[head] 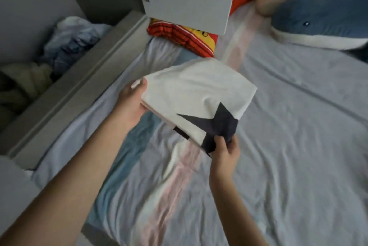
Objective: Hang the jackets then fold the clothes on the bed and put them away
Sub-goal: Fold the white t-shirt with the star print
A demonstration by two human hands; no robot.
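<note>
Held item: one folded white fabric garment with a dark star print [199,90], at centre, seemingly lifted off the striped pastel bed [298,146].
Left hand [131,104]: grips the 9 o'clock edge, thumb on top, likely to keep the folds stacked.
Right hand [226,150]: pinches the 5 o'clock corner on the star, steadying the bundle.
Hands: two, apart, both clamped on the garment.
Likely destination: one open grey storage compartment [79,86] at 10 o'clock, holding crumpled clothes.
Bystander: one blue plush shark [322,20] at 2 o'clock.
</note>
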